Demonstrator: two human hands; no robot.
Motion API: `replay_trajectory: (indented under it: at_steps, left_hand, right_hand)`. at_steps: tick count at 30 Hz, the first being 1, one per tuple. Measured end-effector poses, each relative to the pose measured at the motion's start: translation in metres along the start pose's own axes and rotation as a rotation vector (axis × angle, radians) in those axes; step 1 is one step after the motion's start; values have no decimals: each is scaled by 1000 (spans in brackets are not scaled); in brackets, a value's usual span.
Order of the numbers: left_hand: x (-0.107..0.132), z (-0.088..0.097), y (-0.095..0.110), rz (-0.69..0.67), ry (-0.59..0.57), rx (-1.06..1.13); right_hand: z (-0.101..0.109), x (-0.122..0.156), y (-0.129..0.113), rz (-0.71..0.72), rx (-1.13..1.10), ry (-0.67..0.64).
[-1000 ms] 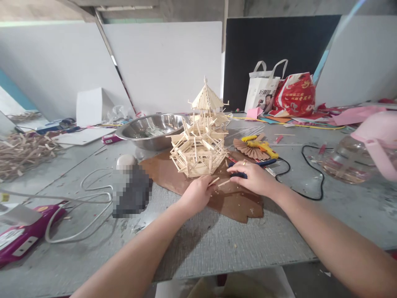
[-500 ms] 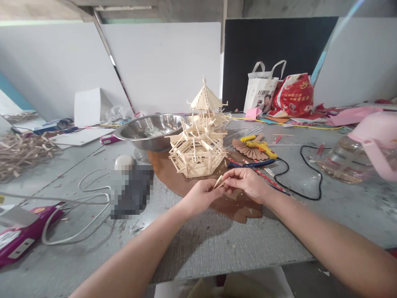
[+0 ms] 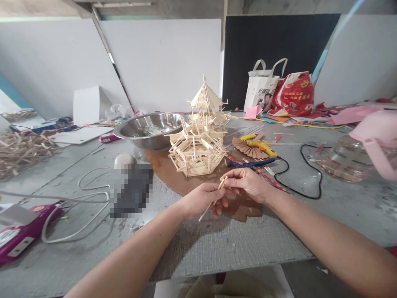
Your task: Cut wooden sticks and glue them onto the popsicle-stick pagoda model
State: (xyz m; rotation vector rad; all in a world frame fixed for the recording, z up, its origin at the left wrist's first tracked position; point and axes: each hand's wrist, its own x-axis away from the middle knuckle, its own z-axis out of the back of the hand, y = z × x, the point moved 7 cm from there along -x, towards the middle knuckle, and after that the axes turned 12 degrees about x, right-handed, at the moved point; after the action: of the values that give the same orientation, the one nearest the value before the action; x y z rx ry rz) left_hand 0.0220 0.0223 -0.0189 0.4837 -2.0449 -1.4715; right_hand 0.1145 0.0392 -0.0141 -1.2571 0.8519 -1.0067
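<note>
Thin wooden sticks (image 3: pixel 205 212) slant between my two hands over the front of a brown board. My left hand (image 3: pixel 201 198) has its fingers closed round them, and their lower ends poke out below it. At the upper ends, the thumb and fingers of my right hand (image 3: pixel 246 182) pinch together. How many sticks there are is hard to make out. Just beyond my hands stands a pagoda model (image 3: pixel 198 153) built of pale wooden sticks, with a pointed roof. Neither hand touches it. Blue-handled pliers (image 3: pixel 252 163) lie behind my right hand.
A yellow glue gun (image 3: pixel 262 147) and a brown paper fan (image 3: pixel 248 148) lie to the right, with a black cord. A steel bowl (image 3: pixel 136 140) stands behind left. A pink-lidded jug (image 3: pixel 347 159) is far right; a purple power strip (image 3: pixel 27 231) and white cable are left.
The sticks now reach further out below my left hand, and more of their length shows. My left fingers have shifted under them. The pagoda model stays in place.
</note>
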Motion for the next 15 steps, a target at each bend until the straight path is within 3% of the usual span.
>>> replay_trajectory:
  at_steps: [15]
  left_hand:
    - [2, -6, -4, 72, -58, 153]
  right_hand:
    - [-4, 4, -3, -62, -46, 62]
